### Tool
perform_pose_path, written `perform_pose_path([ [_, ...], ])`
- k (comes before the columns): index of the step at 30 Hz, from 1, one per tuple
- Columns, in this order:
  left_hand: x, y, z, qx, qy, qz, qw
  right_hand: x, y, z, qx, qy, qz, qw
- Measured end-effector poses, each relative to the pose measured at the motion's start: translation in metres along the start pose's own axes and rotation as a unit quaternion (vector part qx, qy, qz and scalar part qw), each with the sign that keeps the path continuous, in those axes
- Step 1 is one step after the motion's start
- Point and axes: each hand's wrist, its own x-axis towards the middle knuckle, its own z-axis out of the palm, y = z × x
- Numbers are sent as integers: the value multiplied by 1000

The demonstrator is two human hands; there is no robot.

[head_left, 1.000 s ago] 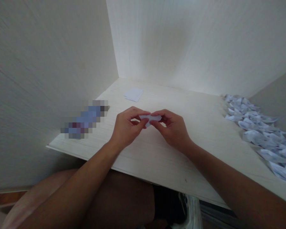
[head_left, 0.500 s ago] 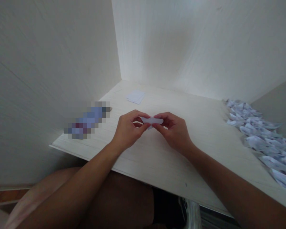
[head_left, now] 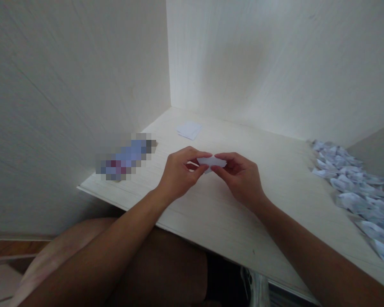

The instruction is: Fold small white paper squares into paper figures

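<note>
A small piece of folded white paper (head_left: 212,161) is held just above the desk, between both hands. My left hand (head_left: 184,170) pinches its left side with thumb and fingertips. On the other side my right hand (head_left: 240,175) grips it the same way, the two thumbs close together at the lower edge. Part of the paper is covered by the fingers. Beyond the hands, a few flat white paper sheets (head_left: 189,130) lie on the desk.
The pale desk (head_left: 192,217) meets walls on the left and at the back. Many folded white paper pieces (head_left: 348,175) are heaped along the right side. A blurred-out bluish object (head_left: 128,157) lies at the left by the wall. My legs are under the front edge.
The whole view has shifted, so the desk and hands appear slightly farther right. Both hands keep their pinch on the paper, with the fingertips now a little closer together.
</note>
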Motion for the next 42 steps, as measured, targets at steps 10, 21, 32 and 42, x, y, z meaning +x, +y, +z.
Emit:
perform_pose_path([
  [10, 0, -3, 1, 1, 8, -25, 1000, 3, 4, -2, 10, 3, 47, 999],
  [21, 1, -3, 1, -3, -5, -73, 997, 0, 1, -2, -22, -3, 25, 999],
  [32, 0, -2, 3, -68, -10, -104, 992, 1, -4, 1, 47, 4, 51, 998],
  [42, 4, 6, 3, -228, -40, -218, 948, -2, -1, 6, 99, 34, 61, 993],
])
